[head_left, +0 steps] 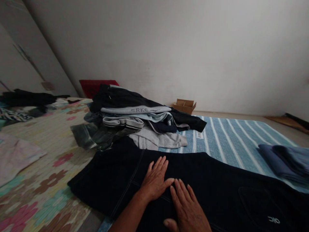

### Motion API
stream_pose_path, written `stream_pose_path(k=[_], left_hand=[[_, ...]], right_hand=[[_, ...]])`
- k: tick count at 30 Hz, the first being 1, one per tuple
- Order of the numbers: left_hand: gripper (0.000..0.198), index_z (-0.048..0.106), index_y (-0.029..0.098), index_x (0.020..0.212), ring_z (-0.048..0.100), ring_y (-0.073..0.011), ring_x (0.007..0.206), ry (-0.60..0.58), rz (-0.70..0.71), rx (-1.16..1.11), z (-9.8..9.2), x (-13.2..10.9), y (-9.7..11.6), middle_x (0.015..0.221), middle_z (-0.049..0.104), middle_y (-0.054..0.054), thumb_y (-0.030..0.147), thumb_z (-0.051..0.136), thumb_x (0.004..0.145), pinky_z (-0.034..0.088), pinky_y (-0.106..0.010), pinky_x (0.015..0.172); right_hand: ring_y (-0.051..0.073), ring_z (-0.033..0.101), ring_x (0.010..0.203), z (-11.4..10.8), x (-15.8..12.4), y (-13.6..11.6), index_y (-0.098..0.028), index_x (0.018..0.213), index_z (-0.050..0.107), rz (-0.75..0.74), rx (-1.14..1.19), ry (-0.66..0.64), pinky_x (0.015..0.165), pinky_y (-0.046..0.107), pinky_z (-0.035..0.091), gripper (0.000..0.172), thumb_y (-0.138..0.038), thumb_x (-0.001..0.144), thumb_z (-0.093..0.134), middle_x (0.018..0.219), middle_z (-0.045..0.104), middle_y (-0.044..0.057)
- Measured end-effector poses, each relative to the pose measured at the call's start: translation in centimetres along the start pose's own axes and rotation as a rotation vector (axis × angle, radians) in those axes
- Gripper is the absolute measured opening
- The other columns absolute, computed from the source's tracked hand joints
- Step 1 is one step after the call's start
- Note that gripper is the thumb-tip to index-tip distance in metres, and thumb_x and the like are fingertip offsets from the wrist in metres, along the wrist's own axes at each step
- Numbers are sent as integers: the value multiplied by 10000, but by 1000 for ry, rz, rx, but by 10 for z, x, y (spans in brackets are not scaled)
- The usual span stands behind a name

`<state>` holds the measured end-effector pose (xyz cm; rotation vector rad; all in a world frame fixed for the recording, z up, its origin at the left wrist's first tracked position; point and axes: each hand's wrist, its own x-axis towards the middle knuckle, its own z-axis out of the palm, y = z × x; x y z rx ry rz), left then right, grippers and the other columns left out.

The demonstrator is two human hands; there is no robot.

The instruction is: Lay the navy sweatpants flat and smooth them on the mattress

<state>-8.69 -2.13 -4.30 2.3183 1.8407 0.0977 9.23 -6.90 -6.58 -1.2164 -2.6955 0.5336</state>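
Observation:
A pair of dark navy trousers (212, 183) is spread out in front of me. It has a stitched pocket with pale lettering at the right and a line of seam stitching at the left. My left hand (155, 178) lies flat on the cloth, its fingers pointing away from me. Close beside it, my right hand (187, 204) also rests flat on the trousers with its fingers stretched out. Near the tip of my left thumb the two hands almost meet. Neither hand grips anything.
Beyond the trousers rises a heap of clothes (135, 111). Folded dark garments (285, 161) sit at the right on the blue striped sheet (224, 138). A floral cover (55, 180) and a pale garment (16, 158) lie left. A cardboard box (184, 105) stands by the wall.

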Motion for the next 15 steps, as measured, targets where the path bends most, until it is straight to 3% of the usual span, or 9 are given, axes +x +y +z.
stream_pose_path(k=[8, 15], left_hand=[[694, 259, 171, 1435, 81, -218, 1406, -25, -16, 3, -3, 1, 1, 1527, 151, -70, 573, 329, 874, 106, -464, 1125], [686, 263, 175, 1433, 89, -224, 1405, -34, -12, -1, -5, 1, 1, 1527, 148, -73, 563, 346, 873, 104, -462, 1124]], right_hand=[[321, 108, 1360, -4, 0, -1, -120, 1419, 289, 1, 18, -22, 1094, 531, 174, 806, -665, 835, 399, 1469, 119, 134], [362, 200, 1342, 2, 1, 4, -122, 1367, 416, -16, 73, 96, 1075, 566, 207, 747, -624, 819, 487, 1452, 256, 173]])
